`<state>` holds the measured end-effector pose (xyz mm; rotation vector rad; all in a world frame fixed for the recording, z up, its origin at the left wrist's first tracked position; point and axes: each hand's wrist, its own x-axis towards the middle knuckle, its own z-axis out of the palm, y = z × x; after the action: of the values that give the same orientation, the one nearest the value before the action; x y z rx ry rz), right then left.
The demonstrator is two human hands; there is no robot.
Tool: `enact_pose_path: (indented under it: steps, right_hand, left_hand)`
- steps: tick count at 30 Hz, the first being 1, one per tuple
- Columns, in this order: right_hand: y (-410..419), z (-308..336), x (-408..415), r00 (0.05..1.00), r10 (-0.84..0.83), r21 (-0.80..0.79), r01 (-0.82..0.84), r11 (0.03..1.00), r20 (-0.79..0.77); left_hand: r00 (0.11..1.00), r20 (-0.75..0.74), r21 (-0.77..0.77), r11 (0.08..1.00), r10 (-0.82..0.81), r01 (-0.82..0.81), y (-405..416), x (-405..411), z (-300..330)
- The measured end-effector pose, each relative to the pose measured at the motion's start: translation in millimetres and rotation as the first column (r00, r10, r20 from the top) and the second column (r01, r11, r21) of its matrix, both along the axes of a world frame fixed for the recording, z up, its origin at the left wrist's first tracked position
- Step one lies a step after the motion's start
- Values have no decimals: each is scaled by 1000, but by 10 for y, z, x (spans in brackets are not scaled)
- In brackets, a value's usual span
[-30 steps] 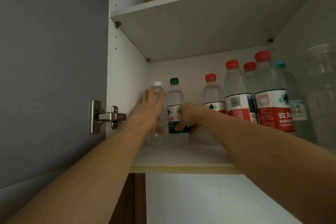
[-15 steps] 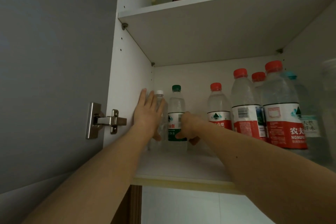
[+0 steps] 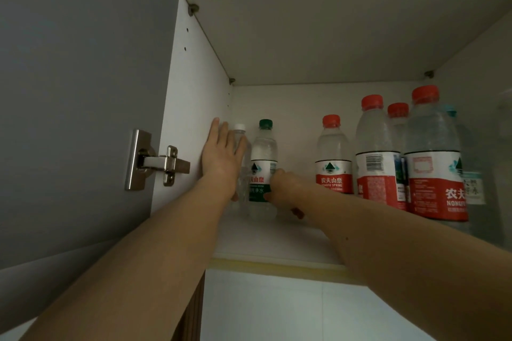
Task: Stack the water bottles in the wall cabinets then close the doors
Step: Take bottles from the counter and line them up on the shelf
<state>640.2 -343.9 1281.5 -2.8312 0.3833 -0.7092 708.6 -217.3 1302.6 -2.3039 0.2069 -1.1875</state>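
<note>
In the shelf's back left corner the left hand (image 3: 221, 155) lies flat-fingered against the white-capped bottle (image 3: 240, 163), the right hand (image 3: 279, 188) grips the green-capped bottle (image 3: 263, 169) beside it; a hasty nudge could topple either.

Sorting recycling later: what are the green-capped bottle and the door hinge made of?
Green-capped bottle: seemingly clear thin plastic, since you see through it, with a glossy printed label and an opaque plastic cap. Hinge: metal, apparently brushed steel or nickel-plated, with a silvery sheen.
</note>
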Motion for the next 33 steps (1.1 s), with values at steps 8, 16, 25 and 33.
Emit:
enact_pose_path:
  steps: [8,16,25,33]
  right_hand:
    - [18,76,-128,998,-3,-158,12,987,56]
    - [113,87,-581,977,94,-454,3,891,191]
    - [-91,133,-1534,856,126,-654,281,702,502]
    - [-321,106,-1789,842,4,-461,291,838,540]
  left_hand:
    - [973,77,-105,968,-218,226,33,-117,2]
    - [838,178,-236,804,-516,546,90,-258,-5]
    - [433,288,-667,145,-854,731,-101,-533,39]
    - [136,238,-851,-139,-962,507,-589,-766,59]
